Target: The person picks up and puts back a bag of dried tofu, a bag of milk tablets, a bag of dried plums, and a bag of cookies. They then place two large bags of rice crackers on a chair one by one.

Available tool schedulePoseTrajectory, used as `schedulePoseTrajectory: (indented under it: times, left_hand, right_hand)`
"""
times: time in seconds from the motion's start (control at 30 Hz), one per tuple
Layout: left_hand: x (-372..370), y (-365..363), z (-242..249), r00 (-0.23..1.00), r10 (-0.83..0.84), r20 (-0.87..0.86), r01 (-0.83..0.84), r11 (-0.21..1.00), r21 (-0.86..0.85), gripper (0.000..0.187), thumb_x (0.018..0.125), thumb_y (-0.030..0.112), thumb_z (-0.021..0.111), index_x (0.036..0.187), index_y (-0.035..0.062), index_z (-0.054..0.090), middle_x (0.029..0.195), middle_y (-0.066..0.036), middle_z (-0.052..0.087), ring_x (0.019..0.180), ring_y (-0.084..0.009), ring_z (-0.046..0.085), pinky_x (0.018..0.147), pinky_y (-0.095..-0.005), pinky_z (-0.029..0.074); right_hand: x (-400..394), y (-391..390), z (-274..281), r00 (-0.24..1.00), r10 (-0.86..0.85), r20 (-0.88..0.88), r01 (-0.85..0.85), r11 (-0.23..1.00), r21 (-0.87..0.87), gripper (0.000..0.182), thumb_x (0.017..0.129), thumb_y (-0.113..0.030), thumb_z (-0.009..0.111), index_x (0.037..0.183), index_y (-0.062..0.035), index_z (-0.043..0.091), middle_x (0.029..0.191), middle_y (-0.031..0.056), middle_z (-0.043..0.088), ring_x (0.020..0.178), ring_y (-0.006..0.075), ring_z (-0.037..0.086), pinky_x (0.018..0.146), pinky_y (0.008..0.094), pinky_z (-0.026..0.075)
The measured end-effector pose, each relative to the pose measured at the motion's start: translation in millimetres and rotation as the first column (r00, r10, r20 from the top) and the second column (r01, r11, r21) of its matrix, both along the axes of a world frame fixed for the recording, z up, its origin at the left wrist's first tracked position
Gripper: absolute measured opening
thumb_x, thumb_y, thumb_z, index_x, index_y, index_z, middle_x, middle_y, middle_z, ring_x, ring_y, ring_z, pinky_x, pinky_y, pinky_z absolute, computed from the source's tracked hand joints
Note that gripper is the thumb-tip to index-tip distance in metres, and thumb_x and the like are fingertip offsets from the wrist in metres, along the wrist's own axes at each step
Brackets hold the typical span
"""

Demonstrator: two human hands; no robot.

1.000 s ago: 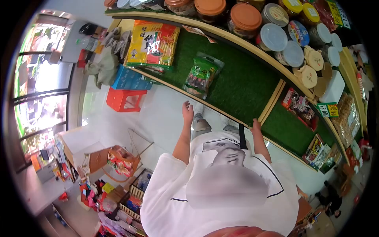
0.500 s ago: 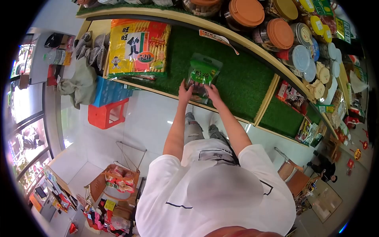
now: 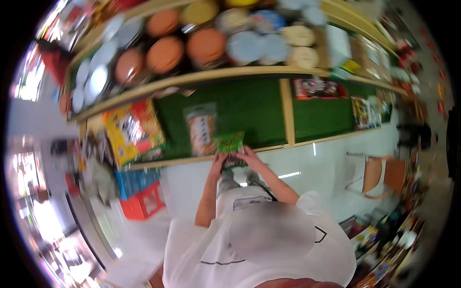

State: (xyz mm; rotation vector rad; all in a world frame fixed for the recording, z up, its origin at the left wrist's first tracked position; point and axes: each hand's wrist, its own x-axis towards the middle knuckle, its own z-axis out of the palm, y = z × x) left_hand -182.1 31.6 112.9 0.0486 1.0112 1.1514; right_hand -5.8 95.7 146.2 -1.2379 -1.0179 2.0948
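A green snack bag (image 3: pixel 230 142) with a dark lower part is between my two hands, at the front edge of the lower shelf. My left hand (image 3: pixel 219 162) grips its left side and my right hand (image 3: pixel 249 157) its right side, both closed on it. Just left of it, a clear bag of pale snacks (image 3: pixel 200 128) with a white label lies on the green turf (image 3: pixel 254 113). Farther left on the same shelf is a large yellow and red snack bag (image 3: pixel 134 130). The picture is blurred, so small print cannot be read.
Lidded jars (image 3: pixel 206 45) crowd the upper shelf. A wooden divider (image 3: pixel 286 113) splits the lower shelf; beyond it are a red box of packets (image 3: pixel 321 90) and more bags. A red stool (image 3: pixel 143 200) and a blue box (image 3: pixel 139 181) stand at left, a brown chair (image 3: pixel 384 175) at right.
Both hands have drawn the green snack bag back toward my body, to the shelf's front edge. The clear bag now shows on the turf. My view has turned, bringing more jars in.
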Motion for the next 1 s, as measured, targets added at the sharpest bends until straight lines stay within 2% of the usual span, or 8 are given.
schedulePoseTrajectory:
  times: [0.2,0.3,0.4,0.47,0.67,0.8,0.9,1.0]
  left_hand:
    - [128,3,27,0.945,-0.326,-0.025,0.325,0.945,-0.048,0.062,0.084,0.015,0.064,0.137,0.0145,0.031,0.120,-0.005,0.054,0.108,-0.0193,0.053,0.089,-0.0349,0.045]
    - [198,14,36,0.871,-0.482,0.097,0.481,0.876,0.031,0.061,0.084,0.010,0.063,0.136,0.0146,0.031,0.117,-0.005,0.054,0.103,-0.0196,0.055,0.087,-0.0345,0.046]
    - [286,23,54,0.789,-0.614,0.028,0.611,0.789,0.067,0.059,0.083,0.007,0.064,0.133,0.0145,0.033,0.110,-0.005,0.055,0.093,-0.0178,0.057,0.083,-0.0338,0.047]
    - [341,27,65,0.664,-0.748,-0.001,0.746,0.663,0.063,0.057,0.083,0.007,0.065,0.131,0.0147,0.034,0.108,-0.004,0.054,0.090,-0.0165,0.057,0.081,-0.0324,0.047]
    - [481,29,80,0.232,-0.972,-0.024,0.964,0.227,0.136,0.056,0.083,0.010,0.066,0.130,0.0130,0.035,0.110,-0.003,0.054,0.095,-0.0138,0.054,0.082,-0.0297,0.047]
    - [557,30,99,0.040,-0.986,-0.160,0.973,0.002,0.231,0.059,0.083,0.009,0.067,0.131,0.0085,0.034,0.110,-0.005,0.054,0.096,-0.0139,0.055,0.081,-0.0300,0.047]
    - [604,40,106,-0.113,-0.952,-0.284,0.940,-0.196,0.281,0.059,0.082,0.008,0.067,0.130,0.0049,0.033,0.102,-0.006,0.057,0.088,-0.0139,0.058,0.078,-0.0295,0.048]
    - [641,56,101,-0.099,-0.887,-0.451,0.903,-0.271,0.335,0.057,0.083,0.007,0.066,0.129,0.0027,0.033,0.095,-0.006,0.058,0.080,-0.0134,0.059,0.074,-0.0285,0.048]
  right_hand:
    - [155,-51,42,0.965,-0.254,-0.061,0.254,0.967,-0.003,0.060,0.082,-0.014,0.067,0.132,-0.0016,0.036,0.114,0.0081,0.057,0.102,0.0150,0.055,0.088,0.0279,0.043]
    - [235,-84,61,0.914,-0.386,-0.123,0.391,0.920,0.022,0.061,0.081,-0.016,0.069,0.131,-0.0029,0.038,0.109,0.0069,0.058,0.098,0.0138,0.055,0.085,0.0273,0.043]
    - [310,-119,68,0.869,-0.492,-0.057,0.495,0.866,0.068,0.058,0.080,-0.018,0.071,0.129,-0.0063,0.041,0.100,0.0045,0.058,0.091,0.0123,0.053,0.079,0.0256,0.043]
    - [347,-145,61,0.810,-0.585,-0.035,0.584,0.802,0.123,0.054,0.079,-0.020,0.071,0.126,-0.0105,0.045,0.090,0.0009,0.055,0.079,0.0103,0.049,0.071,0.0232,0.040]
    - [426,-215,73,0.547,-0.823,0.153,0.801,0.568,0.190,0.050,0.080,-0.014,0.068,0.124,-0.0073,0.045,0.098,0.0033,0.057,0.086,0.0124,0.053,0.078,0.0258,0.043]
    - [449,-225,86,0.182,-0.977,-0.110,0.973,0.163,0.164,0.050,0.082,-0.013,0.067,0.125,-0.0044,0.044,0.108,0.0045,0.056,0.096,0.0140,0.054,0.090,0.0276,0.042]
    - [465,-210,89,-0.020,-0.999,-0.031,0.991,-0.024,0.133,0.050,0.083,-0.013,0.066,0.126,-0.0032,0.042,0.109,0.0045,0.056,0.097,0.0134,0.054,0.089,0.0272,0.042]
    - [501,-194,63,0.026,-0.999,0.046,0.998,0.029,0.055,0.034,0.085,-0.017,0.065,0.113,-0.0034,0.052,0.094,0.0017,0.059,0.083,0.0091,0.054,0.076,0.0242,0.044]
